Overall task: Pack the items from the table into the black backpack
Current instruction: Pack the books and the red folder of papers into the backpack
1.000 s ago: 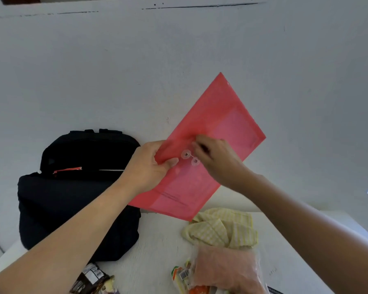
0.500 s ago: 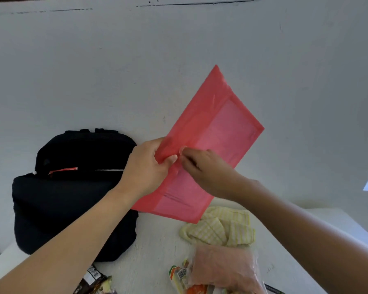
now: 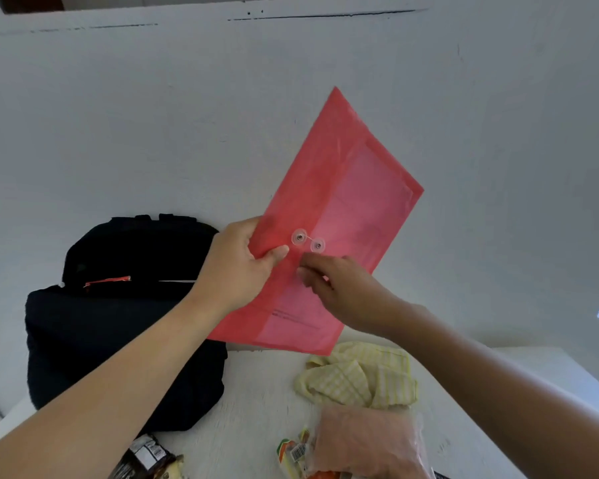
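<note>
**Red envelope held up over the table, backpack waiting at the left**

Head view: the left hand [image 3: 236,267] grips the red envelope [image 3: 346,216] by its left edge, thumb pressed on the front and the fingers curled behind. The envelope is held in the air, tilted, above the white table [image 3: 249,409] and in front of the white wall [image 3: 153,133]. Two clear button discs [image 3: 307,240] sit on its front, joined by a thin string. The right hand [image 3: 339,292] lies against the envelope just below the discs, fingers bent together; whether they pinch the string cannot be told. The black backpack [image 3: 118,323] stands on the table at the left, its top gaping, apart from the envelope. On the table near the person lie a yellow checked cloth [image 3: 360,378], a clear bag of pink contents [image 3: 363,440], a snack packet with a barcode [image 3: 293,451] and a dark wrapper [image 3: 146,458].
</note>
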